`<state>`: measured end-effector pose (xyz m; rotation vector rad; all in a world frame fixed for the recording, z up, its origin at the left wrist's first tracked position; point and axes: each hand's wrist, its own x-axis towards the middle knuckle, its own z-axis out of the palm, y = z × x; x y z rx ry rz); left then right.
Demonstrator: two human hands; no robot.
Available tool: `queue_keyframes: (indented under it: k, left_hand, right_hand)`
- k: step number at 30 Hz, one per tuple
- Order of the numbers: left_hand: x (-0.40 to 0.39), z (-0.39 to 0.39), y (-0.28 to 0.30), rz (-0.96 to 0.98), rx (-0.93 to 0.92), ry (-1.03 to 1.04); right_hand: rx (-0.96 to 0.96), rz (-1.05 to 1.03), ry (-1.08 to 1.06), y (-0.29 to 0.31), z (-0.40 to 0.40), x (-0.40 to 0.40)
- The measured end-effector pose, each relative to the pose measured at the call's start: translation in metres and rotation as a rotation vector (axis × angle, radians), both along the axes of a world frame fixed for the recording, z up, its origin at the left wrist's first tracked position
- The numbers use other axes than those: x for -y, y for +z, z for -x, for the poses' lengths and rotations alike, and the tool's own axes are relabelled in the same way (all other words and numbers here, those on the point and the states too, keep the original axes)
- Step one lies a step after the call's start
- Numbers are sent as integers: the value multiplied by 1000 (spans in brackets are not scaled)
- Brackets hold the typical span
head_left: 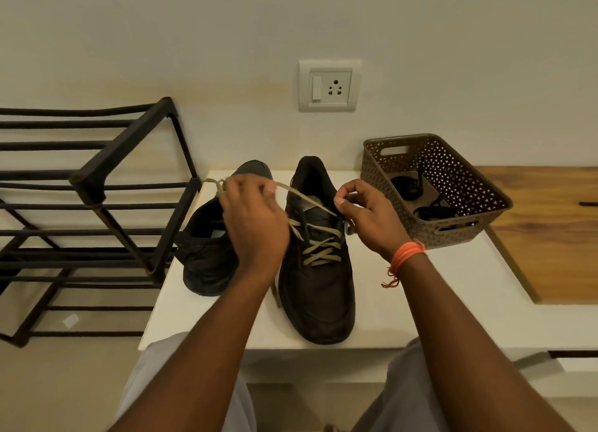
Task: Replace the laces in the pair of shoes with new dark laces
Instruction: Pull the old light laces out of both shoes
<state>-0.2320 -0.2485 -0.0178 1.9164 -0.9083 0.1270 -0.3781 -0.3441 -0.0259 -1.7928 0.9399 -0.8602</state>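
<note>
Two dark leather shoes stand on a white table (420, 302). The right shoe (318, 295) points toward me and carries a tan lace (320, 248) crossed through its lower eyelets. The left shoe (204, 257) lies behind my left hand, partly hidden. My left hand (254, 224) pinches one stretch of the tan lace and holds it up and to the left. My right hand (365, 214) pinches the lace at the shoe's upper right eyelets. Dark laces (420, 202) lie coiled in a brown basket (472, 176).
The perforated brown basket sits at the table's back right. A black metal shoe rack (90, 211) stands close on the left. A wooden surface (550, 231) adjoins the table on the right. A wall socket (330, 87) is behind the shoes.
</note>
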Motion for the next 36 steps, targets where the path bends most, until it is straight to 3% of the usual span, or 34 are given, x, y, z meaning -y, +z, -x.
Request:
queue_keyframes:
  k: [2, 5, 9, 11, 14, 15, 17, 20, 22, 24, 26, 28, 30, 32, 36]
  left_hand:
    - [-4, -7, 0, -14, 125, 51]
    - [-5, 3, -5, -141, 357, -217]
    - [7, 18, -16, -275, 429, -412]
    - [10, 18, -17, -136, 330, -356]
    - [7, 8, -3, 176, -120, -97]
    - [5, 4, -1, 219, -182, -32]
    - [0, -1, 1, 189, -87, -35]
    - [-2, 4, -7, -81, 257, -244]
    - [0, 10, -11, -272, 340, -356]
    - [4, 15, -14, -317, 375, -374]
    - [6, 18, -10, -162, 295, -280]
    - [5, 7, 1, 101, 56, -56]
    - [1, -15, 4, 206, 5, 104]
    - [-4, -27, 5, 66, 141, 82]
    - [-2, 2, -2, -204, 286, -184]
  right_hand:
    - [1, 10, -17, 1, -1, -1]
    - [-43, 44, -27, -1, -6, -4]
    - [-34, 62, -14, -1, -3, -4]
    - [-29, 66, -3, 0, 0, -3]
    - [-38, 88, 3, -1, 1, -2]
    - [-41, 92, 2, -2, 1, -1]
    - [-35, 83, -1, -2, -1, 0]
    - [-14, 77, 6, -3, -1, -2]
    - [-16, 82, 17, -3, 0, -2]
    - [-21, 93, 23, -3, 2, -2]
    - [-35, 87, 18, -3, 3, -1]
    - [-48, 81, 11, -3, 3, 0]
    - [-39, 78, -2, -1, 2, -1]
    - [-28, 72, -9, 0, 0, -3]
    - [-54, 59, 2, 2, 0, -6]
